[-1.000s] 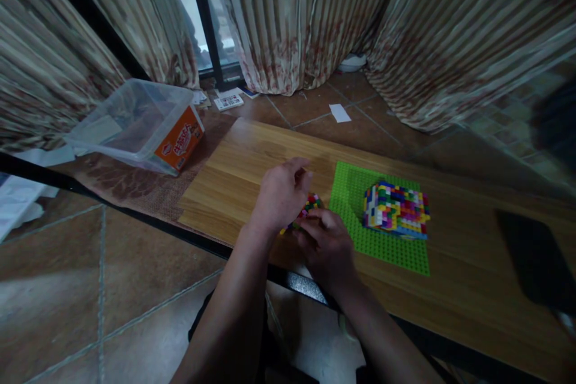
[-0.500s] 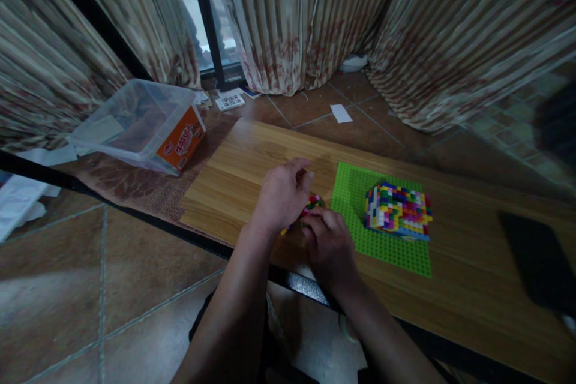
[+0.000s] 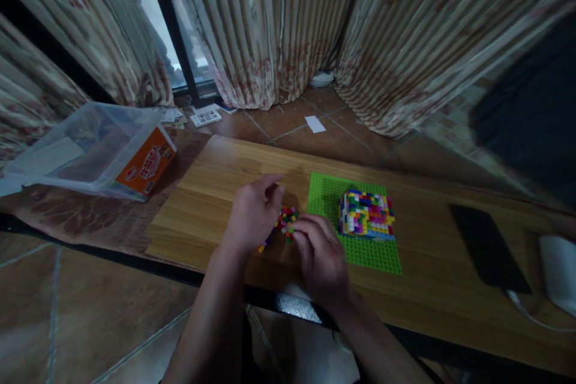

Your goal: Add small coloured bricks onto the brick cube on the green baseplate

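My left hand (image 3: pixel 252 216) and my right hand (image 3: pixel 320 255) meet over a small pile of loose coloured bricks (image 3: pixel 286 221) on the wooden table (image 3: pixel 216 192). Both hands have their fingers curled in at the pile; what each one pinches is hidden. Just right of the hands lies a green baseplate (image 3: pixel 326 192) carrying a block built of many coloured bricks (image 3: pixel 366 213).
A clear plastic tub with an orange label (image 3: pixel 96 150) lies on a mat at the left. A dark flat phone (image 3: pixel 488 249) and a white object (image 3: pixel 558 273) rest at the table's right. Curtains hang behind, with papers on the tiled floor.
The view has swung to the right and up, so everything sits further left in the picture. Both hands stay at the loose bricks, my right hand a little lower.
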Available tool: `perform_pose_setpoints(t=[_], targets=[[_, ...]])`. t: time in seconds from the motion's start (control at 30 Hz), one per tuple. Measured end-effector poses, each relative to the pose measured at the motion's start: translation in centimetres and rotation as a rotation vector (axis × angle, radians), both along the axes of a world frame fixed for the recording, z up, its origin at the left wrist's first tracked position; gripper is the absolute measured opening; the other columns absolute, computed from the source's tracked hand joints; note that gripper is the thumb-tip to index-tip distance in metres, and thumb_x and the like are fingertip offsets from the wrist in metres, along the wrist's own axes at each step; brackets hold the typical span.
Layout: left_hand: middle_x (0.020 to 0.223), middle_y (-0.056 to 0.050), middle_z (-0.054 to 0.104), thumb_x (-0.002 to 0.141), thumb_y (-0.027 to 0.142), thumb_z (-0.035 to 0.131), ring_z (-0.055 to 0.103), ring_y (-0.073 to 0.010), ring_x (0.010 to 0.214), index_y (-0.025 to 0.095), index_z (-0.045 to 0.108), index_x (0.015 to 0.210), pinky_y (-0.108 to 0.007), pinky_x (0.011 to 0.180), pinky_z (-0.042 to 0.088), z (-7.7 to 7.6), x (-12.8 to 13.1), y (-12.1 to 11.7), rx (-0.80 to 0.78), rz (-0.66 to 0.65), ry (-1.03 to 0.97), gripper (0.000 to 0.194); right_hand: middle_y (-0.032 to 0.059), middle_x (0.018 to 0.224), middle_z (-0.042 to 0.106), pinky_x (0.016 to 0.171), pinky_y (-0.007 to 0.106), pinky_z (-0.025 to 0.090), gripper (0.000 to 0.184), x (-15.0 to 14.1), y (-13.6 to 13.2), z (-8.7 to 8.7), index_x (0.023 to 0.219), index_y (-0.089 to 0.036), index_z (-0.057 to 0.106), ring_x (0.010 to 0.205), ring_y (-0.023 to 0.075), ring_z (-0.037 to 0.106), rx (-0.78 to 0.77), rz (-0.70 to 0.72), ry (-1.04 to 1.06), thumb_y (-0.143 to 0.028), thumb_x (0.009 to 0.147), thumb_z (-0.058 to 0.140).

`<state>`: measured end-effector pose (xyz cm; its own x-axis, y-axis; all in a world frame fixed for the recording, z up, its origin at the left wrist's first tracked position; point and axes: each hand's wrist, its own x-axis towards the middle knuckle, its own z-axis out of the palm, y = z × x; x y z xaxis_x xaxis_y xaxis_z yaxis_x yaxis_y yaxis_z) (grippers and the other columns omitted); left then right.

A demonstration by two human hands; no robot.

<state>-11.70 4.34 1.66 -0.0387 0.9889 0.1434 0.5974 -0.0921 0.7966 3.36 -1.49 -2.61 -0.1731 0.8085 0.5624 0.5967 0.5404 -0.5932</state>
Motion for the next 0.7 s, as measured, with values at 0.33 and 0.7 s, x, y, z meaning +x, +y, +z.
perform_pose_setpoints(t=[0.33,0.7], targets=[[0.102,-0.009,0.078,0.089,0.032,0.054,0.073,-0.0233,0.091,0.015,0.070,0.116,-0.035,0.086,0.056,0.2,0.0,0.1,-0.037,0.007,0.016,0.036,0.0087,0.087,0.074,0.068,0.032,0.051,0.030,12.1,-0.3,2.3,0.095,-0.018,0.073,0.075,0.0203,0.068,-0.062,-0.690,0.044,-0.042,0.094,0.055],[0.096,-0.009,0.077,0.089,0.034,0.053,0.072,-0.0232,0.085,0.013,0.070,0.117,-0.037,0.085,0.056,-0.4,1.0,0.5,-0.027,-0.028,-0.004,0.039,0.0095,0.082,0.077,0.065,0.032,0.050,0.032,12.9,-0.2,0.9,0.089,-0.017,0.077,0.069,0.0221,0.070,-0.150,-0.754,-0.075,-0.043,0.089,0.059]])
